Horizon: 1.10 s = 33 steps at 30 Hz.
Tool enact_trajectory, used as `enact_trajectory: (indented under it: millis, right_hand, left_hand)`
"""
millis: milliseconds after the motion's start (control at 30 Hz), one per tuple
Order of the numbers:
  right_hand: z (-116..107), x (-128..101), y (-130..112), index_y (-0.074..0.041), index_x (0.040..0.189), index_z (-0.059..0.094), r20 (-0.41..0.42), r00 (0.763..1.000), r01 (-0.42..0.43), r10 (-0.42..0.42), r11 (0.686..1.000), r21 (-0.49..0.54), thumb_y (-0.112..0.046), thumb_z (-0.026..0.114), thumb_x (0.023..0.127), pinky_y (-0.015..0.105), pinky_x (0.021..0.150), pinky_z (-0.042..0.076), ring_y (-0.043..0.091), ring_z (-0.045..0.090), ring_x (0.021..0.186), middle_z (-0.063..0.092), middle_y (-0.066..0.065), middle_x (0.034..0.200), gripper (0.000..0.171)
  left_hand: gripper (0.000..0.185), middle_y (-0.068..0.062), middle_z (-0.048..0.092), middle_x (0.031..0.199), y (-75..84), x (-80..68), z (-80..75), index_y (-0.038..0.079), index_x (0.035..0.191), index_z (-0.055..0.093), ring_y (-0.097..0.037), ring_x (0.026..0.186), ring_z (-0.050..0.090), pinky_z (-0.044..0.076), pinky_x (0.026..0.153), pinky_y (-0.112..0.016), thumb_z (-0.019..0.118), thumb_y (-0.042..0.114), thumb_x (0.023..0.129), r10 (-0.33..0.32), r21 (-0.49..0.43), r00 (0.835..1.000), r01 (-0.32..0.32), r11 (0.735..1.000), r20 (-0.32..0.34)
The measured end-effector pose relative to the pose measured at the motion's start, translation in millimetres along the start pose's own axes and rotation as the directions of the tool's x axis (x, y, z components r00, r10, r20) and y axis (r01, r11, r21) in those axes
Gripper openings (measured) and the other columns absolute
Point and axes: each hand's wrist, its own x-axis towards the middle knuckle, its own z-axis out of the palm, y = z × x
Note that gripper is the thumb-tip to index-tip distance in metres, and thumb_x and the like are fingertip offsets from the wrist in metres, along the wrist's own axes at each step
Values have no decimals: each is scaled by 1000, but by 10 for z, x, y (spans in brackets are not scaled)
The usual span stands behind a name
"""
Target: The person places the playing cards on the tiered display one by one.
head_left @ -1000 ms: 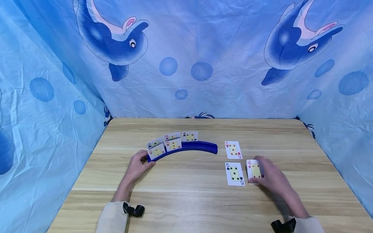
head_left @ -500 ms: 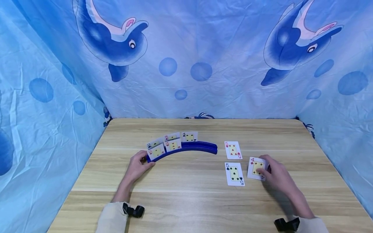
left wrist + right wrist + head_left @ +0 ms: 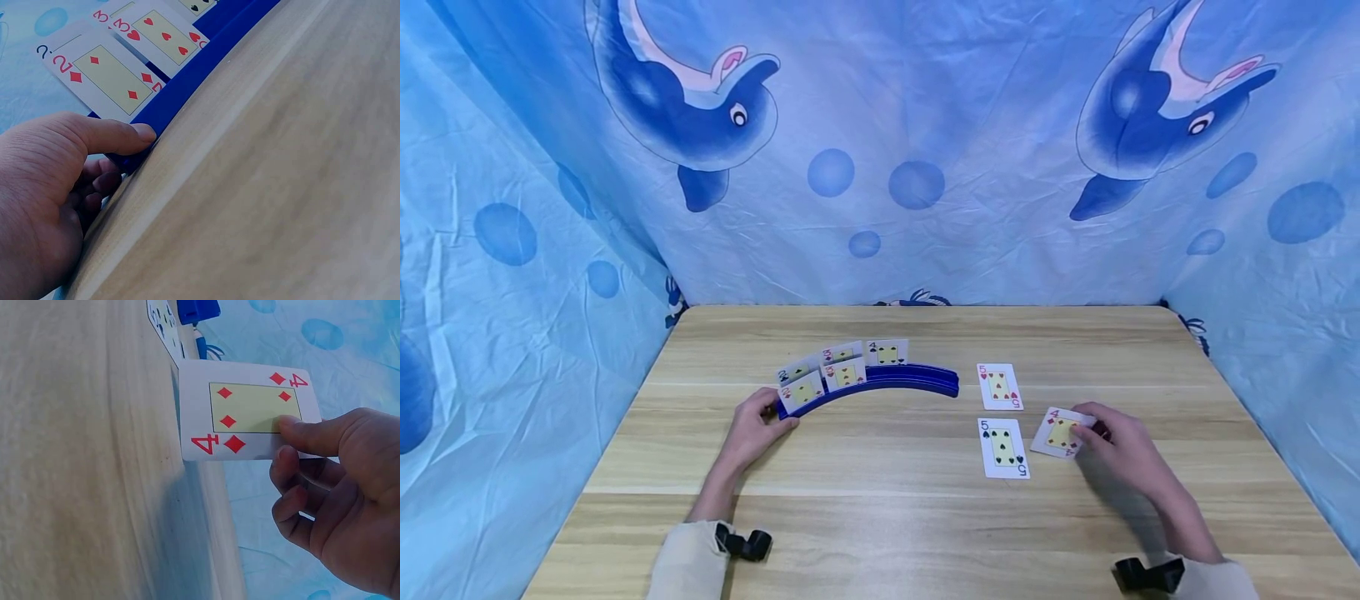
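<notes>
A: Right hand (image 3: 1123,450)?
B: Pinching the four of diamonds (image 3: 1062,432), thumb on the face, fingers curled under. Card's lifted off the table (image 3: 880,517), tilted, just right of the five of spades (image 3: 1003,447).
A: Wrist view agrees?
B: Yes, thumb pressed on the card's corner, card clear of the wood.
A: Left hand (image 3: 752,433)?
B: Gripping the left end of the blue curved card holder (image 3: 895,382). Thumb lies along the front edge, fingers tucked around the end.
A: What's in the holder?
B: Two of diamonds (image 3: 106,78) and three of hearts (image 3: 164,34) in front; a two, a three and a four of spades (image 3: 887,352) behind. Right half holds none.
A: Other cards?
B: Five of hearts (image 3: 999,386) flat on the table, just behind the five of spades.
</notes>
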Motion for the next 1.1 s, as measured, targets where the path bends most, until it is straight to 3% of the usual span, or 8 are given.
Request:
enact_trajectory:
  millis: [433,633,867,1100]
  right_hand:
    - [-106,16,-43,-2,109,70,-53,999,-11,13,999,43,-7,68,93,21,53,44,1,53,62,66,4,78,17]
    - [-143,17,-85,-2,109,71,-97,995,-23,27,999,49,-9,70,93,20,54,45,-1,53,64,69,9,83,18]
    - [-123,103,-191,-5,103,73,-164,986,39,-30,998,54,-9,73,90,20,52,43,1,50,63,69,7,81,14]
    - [-99,244,-369,-2,106,73,-175,984,46,-29,994,97,-10,71,92,21,52,41,2,48,65,69,11,84,16]
  left_hand:
    - [44,-20,63,126,3,-4,-20,-3,123,65,-32,112,64,48,88,-19,78,7,83,-14,7,1000,14,1000,6]
    - [43,-20,64,125,-4,8,2,-2,122,66,-32,110,64,49,88,-20,79,6,82,-5,7,1000,5,1000,3]
    - [42,-19,65,124,-7,3,12,-2,121,66,-31,110,64,49,88,-22,79,6,82,-5,1,1000,5,1000,2]
    - [42,-19,65,124,-11,1,2,-2,121,67,-31,110,64,49,88,-23,79,7,82,0,3,1000,0,1000,2]
